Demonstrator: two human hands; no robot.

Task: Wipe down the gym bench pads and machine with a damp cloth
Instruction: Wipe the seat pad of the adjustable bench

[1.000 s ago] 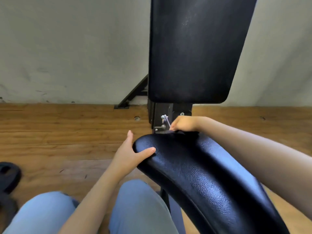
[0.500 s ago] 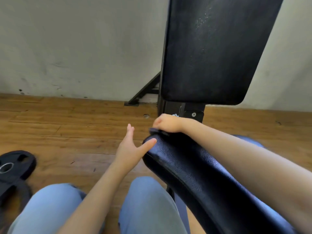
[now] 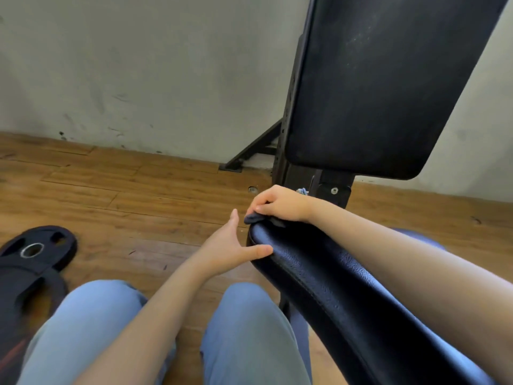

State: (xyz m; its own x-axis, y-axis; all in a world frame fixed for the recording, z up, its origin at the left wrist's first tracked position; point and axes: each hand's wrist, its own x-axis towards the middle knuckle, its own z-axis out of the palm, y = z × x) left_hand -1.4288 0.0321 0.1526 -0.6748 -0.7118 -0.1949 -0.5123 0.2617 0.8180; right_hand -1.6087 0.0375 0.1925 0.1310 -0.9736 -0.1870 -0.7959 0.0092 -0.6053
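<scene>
Black vinyl seat pad [image 3: 347,287]: runs from lower right up to its front end at centre frame; your two hands meet at that end.
Right hand [image 3: 280,204]: fingers curled tight over a dark cloth [image 3: 254,218], pressing it onto the top front edge of the seat pad.
Cloth location: bunched under your right fingers, only a small fold visible at the pad's tip.
Left hand [image 3: 230,248]: fingers extended, not gripping; thumb lies on the pad's front edge, fingers point up beside it.
Back pad [image 3: 374,87]: upright, black, above and behind your right hand, apart from the seat pad; faint pale specks show on it.
Frame bracket [image 3: 333,190]: black metal with a bolt head, just behind your right wrist.
Change from earlier frames: your right hand has come off the bracket hardware onto the pad's tip; your left hand has stayed at the same edge, and more of the weight plate is in view.
Weight plate [image 3: 36,248]: black, flat on the wooden floor [image 3: 138,190], well left of the bench.
Containers: not visible.
</scene>
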